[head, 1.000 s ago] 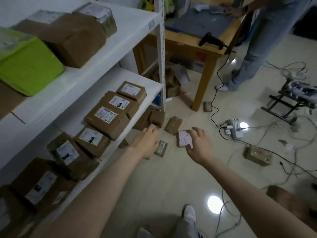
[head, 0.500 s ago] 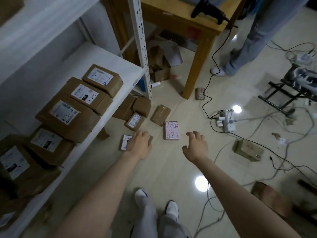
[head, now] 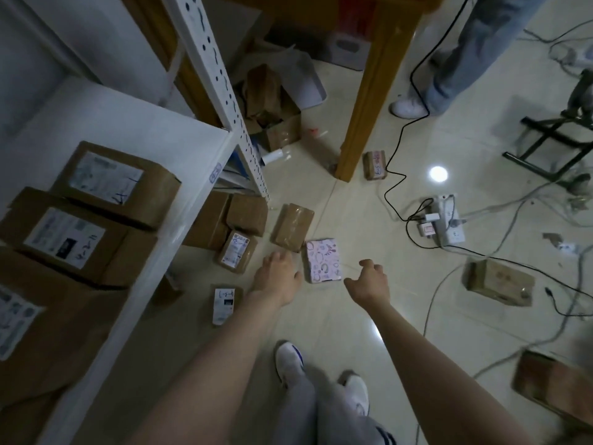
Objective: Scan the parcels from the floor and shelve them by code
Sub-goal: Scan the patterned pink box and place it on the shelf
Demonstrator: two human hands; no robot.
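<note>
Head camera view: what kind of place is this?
Probably a small parcel storeroom: labelled cardboard boxes sit on a white metal shelf, and more lie on the tiled floor, among them a pink patterned parcel, near a power strip.

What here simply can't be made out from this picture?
Head view:
- Label codes on the shelf boxes: too small, blurred.
- Table: only a leg shows; the top edge cuts the rest.
- Second person: cut off above the legs by the top edge.
- Brown box, lower right: motion-blurred.
- Pink parcel: no code shows on top.
</note>
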